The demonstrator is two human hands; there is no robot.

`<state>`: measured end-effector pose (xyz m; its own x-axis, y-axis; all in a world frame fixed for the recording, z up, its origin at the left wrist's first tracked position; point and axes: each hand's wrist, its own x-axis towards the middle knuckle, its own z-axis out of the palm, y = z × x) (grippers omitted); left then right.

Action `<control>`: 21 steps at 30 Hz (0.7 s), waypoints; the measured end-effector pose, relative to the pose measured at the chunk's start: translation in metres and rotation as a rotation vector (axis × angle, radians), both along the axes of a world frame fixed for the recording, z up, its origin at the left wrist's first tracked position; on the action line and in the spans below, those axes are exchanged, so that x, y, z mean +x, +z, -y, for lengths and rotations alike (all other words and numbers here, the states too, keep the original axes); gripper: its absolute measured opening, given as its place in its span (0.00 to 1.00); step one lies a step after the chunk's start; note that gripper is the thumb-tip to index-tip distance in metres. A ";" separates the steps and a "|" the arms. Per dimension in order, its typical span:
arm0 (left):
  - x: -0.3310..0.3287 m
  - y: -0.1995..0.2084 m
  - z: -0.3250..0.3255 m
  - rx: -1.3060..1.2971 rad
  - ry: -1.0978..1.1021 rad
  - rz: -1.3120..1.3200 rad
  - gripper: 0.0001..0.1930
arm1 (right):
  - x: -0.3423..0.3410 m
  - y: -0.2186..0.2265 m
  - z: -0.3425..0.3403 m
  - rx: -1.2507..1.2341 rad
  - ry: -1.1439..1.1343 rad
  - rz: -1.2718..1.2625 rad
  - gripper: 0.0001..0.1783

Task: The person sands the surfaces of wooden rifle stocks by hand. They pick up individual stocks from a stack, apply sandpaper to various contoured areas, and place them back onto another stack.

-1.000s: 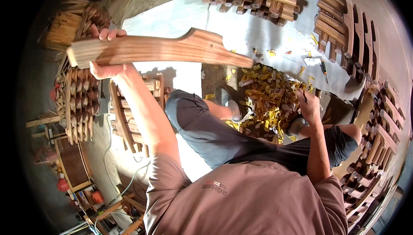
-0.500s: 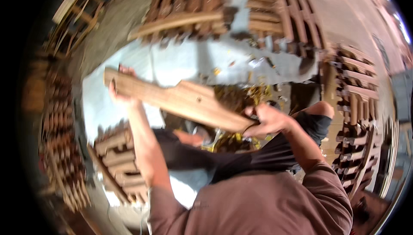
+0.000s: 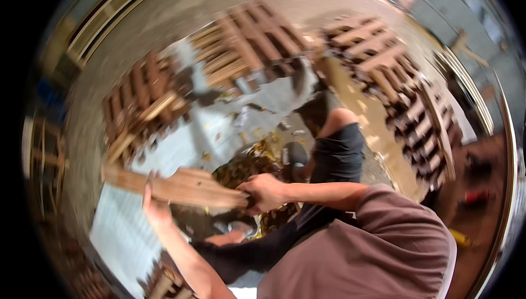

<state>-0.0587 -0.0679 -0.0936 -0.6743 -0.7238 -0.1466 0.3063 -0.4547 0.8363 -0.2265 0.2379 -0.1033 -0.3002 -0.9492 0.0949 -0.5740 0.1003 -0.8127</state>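
Gripping the shaped wooden piece (image 3: 181,187) at both ends now, the right hand (image 3: 267,191) has come off the lap and closed on its near tip, while the left hand (image 3: 155,210) stays wrapped around the middle. Lowered from overhead, it crosses above yellow shavings (image 3: 246,165); stacked wooden parts (image 3: 246,39) lie beyond.

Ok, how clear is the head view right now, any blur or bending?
Head view: motion blur smears everything, worst on the stacked wood pieces; fisheye bends edges toward the dark rim; both hands, left hand and right hand, on the wooden board, look soft.
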 end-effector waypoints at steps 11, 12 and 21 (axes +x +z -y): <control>-0.017 0.016 -0.008 -0.008 -0.073 0.224 0.23 | -0.109 0.105 -0.053 -0.279 -0.518 0.283 0.27; -0.016 0.016 -0.007 -0.005 -0.078 0.212 0.22 | -0.124 0.120 -0.067 -0.308 -0.610 0.219 0.28; -0.008 -0.013 0.008 0.150 -0.123 0.191 0.14 | -0.236 0.084 -0.211 -0.497 -1.457 0.156 0.38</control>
